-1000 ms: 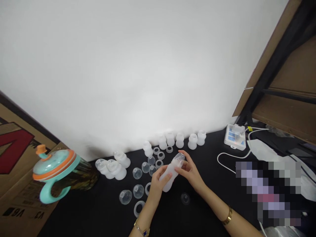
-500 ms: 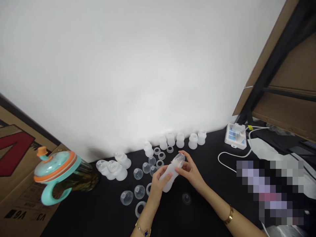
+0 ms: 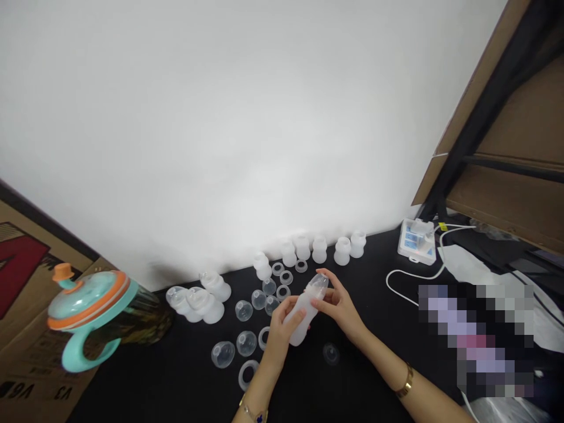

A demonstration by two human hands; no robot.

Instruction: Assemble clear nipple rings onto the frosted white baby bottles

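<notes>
"White wall fills most of the frame; below it spreads a black tabletop, with a teal-and-orange jug at far left and a white power strip at right."

"Where is the thing being handled?"

"Just below and right of the centre. It's a frosted white bottle, tilted, its long axis running from lower left to upper right between both hands. Its upper end wears a clear cap."

"How do the hands sit on it?"

"The left hand wraps the body, nearer the base, thumb in front. The right hand is nearer the top: its thumb presses by the neck and its index finger curls over the cap's tip."

"And around them?"

"Left of the hands lie clear domes and pale rings. Small open bottles line the wall; capped bottles cluster farther left. One loose disc rests below the right hand, its details too faint to tell"
</notes>
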